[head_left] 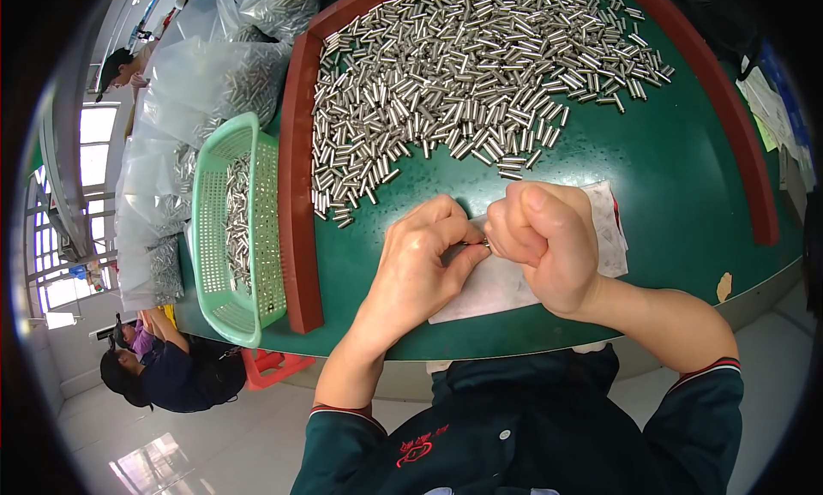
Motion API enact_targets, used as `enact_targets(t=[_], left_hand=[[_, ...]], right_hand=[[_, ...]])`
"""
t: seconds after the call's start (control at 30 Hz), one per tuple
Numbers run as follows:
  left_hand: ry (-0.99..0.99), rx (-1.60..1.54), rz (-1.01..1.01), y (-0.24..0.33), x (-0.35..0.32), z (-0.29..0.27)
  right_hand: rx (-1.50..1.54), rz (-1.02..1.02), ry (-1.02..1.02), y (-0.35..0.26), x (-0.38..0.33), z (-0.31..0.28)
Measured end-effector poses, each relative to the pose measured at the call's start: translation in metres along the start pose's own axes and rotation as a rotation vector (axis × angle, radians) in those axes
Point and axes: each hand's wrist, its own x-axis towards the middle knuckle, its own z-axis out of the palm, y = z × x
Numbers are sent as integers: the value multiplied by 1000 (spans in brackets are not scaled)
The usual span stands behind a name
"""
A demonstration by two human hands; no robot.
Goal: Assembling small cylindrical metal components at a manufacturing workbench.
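My left hand (418, 259) is closed in a pinch, thumb and index finger meeting at a small shiny metal pin (487, 243), of which only a glint shows. Right against those fingertips, my right hand (549, 242) is curled into a fist with the thumb on top; what it holds, if anything, is hidden. Both hands are over a whitish, smudged cloth or sheet (480, 296) on the green table (660, 186). Beyond them a big spread of short silver metal pins (463, 66) covers the far part of the table, a few lying loose near my right hand.
Dark red rails (300, 186) border the table on the left and right. Outside the left rail stands a green perforated basket (267, 229) partly filled with pins. Clear plastic bags (176, 92) of metal parts are behind it. Other people sit at left, near a red stool (274, 366).
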Motion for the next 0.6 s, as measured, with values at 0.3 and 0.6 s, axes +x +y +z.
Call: enact_targets(t=[0.3, 0.6], left_hand=[[12, 483, 329, -2, -8, 4], [17, 428, 283, -6, -2, 2]], right_hand=[[85, 48, 11, -7, 0, -3], [121, 72, 15, -7, 6, -3]])
